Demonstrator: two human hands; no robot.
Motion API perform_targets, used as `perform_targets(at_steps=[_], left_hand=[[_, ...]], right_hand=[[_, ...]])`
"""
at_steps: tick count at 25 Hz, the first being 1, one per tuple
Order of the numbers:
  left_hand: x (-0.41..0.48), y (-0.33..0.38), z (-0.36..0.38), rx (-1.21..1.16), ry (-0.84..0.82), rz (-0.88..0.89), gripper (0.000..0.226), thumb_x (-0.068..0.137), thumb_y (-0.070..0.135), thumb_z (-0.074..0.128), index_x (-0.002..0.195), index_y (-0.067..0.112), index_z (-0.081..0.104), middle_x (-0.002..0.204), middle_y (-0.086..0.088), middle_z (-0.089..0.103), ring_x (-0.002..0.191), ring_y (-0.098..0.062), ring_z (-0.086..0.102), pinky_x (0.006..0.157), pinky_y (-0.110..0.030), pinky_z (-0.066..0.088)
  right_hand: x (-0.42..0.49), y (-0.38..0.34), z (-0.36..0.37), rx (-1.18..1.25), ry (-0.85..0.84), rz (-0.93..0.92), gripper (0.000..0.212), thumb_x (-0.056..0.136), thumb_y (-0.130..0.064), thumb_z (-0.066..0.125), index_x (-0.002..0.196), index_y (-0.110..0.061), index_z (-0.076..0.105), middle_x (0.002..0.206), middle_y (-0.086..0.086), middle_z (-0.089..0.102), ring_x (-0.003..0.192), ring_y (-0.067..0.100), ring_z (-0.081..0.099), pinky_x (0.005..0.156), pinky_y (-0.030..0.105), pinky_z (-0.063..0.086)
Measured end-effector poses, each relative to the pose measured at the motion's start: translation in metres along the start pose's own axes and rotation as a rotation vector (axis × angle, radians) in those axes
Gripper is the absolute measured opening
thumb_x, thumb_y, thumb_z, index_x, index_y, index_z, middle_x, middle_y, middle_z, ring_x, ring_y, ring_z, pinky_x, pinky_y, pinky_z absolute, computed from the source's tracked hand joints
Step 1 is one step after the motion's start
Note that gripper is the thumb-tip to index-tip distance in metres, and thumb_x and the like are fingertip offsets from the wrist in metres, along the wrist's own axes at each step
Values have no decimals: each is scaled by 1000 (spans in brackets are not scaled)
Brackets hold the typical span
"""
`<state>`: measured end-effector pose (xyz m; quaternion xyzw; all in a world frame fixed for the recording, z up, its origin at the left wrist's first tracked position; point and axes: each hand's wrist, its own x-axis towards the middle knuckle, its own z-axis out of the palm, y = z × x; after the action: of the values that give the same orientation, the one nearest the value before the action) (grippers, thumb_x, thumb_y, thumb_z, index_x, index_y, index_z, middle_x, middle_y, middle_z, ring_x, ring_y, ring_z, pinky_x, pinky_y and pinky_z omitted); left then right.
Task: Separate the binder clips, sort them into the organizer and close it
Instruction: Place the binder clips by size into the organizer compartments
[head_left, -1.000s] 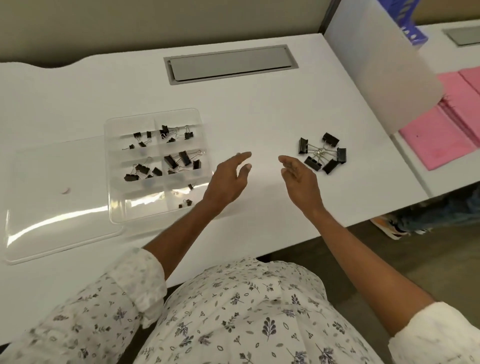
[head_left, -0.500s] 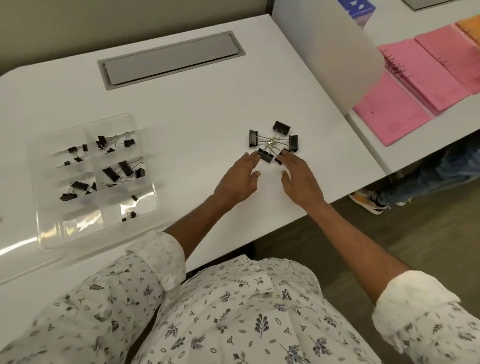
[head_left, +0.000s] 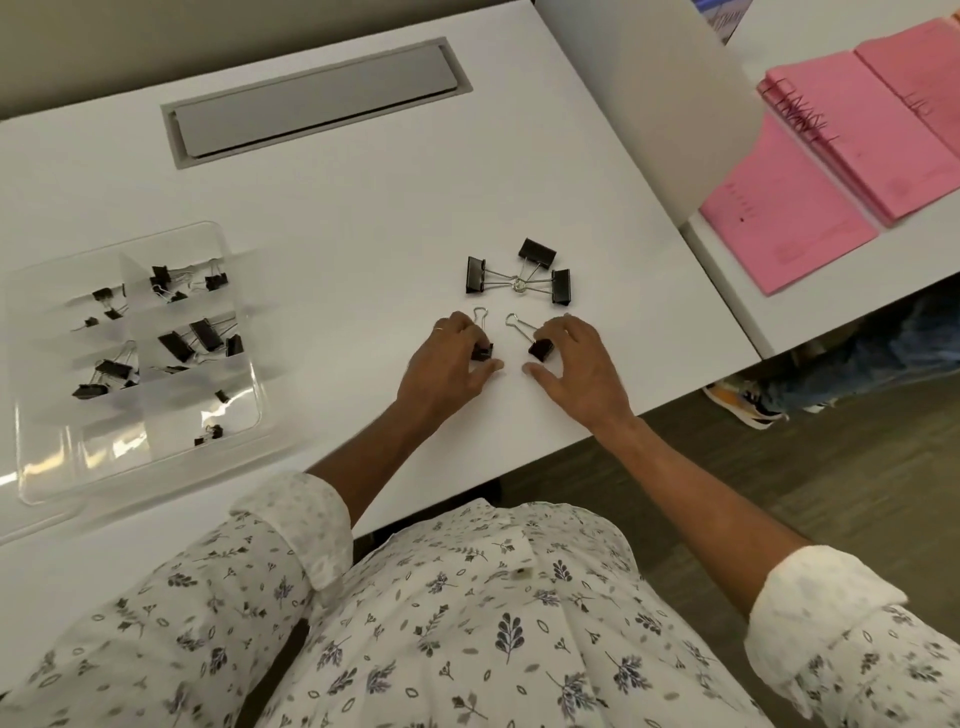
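My left grip (head_left: 451, 358) pinches one clip (head_left: 482, 352), my right grip (head_left: 577, 364) a second clip (head_left: 541, 349), both held clear of the linked cluster (head_left: 519, 274) for sorting

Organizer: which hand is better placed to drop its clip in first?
Left. The left hand pinches the left clip and lies nearer the organizer; the right hand, pinching the right clip, would have to reach across.

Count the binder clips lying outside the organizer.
5. Three are joined at their handles: left clip, top clip, right clip. The left hand holds a fourth clip, the right hand a fifth clip. None looks hidden.
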<state>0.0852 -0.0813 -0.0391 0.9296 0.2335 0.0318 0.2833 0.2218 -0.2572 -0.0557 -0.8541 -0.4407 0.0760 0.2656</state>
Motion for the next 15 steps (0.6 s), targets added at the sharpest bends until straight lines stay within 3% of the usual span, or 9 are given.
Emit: perform_targets(at_steps=[4,6,9,12,15], left_hand=[[-7,-8,3,-118,44,-61,20,90,30,73,103,15,69,114,1,57,106,-16,57,83,-34,57],[-11,-6,-1,-324,105,-147,20,91,25,71,109,16,69,116,3,61,101,-11,62,86,-26,55],[-15,-7,-18,-806,179,-423,23,94,23,68,116,19,72,114,3,72,93,-9,70,85,-24,58],[-23,-14,-43,-1390,126,-647,25,100,19,57,120,12,72,117,-12,73,103,-24,70,97,-43,56],[-43,-27,-70,-1757,153,-734,28,100,18,52,119,5,68,120,-14,71,106,-30,71,102,-45,56]], right_hand=[[5,-2,5,79,41,16,29,92,-21,71,118,-14,64,119,2,61,105,16,59,92,35,54],[9,-10,6,245,89,83,29,90,-19,73,118,-14,66,117,0,64,103,10,62,92,27,54],[21,-37,-1,800,11,471,26,94,-21,70,120,-16,70,113,-2,71,100,5,68,92,21,54],[32,-64,-5,1442,-120,806,32,99,-22,62,127,-6,66,112,14,71,108,30,69,103,39,53],[37,-93,1,1696,-239,937,38,100,-22,60,132,-1,60,126,24,66,122,42,62,109,43,49]])
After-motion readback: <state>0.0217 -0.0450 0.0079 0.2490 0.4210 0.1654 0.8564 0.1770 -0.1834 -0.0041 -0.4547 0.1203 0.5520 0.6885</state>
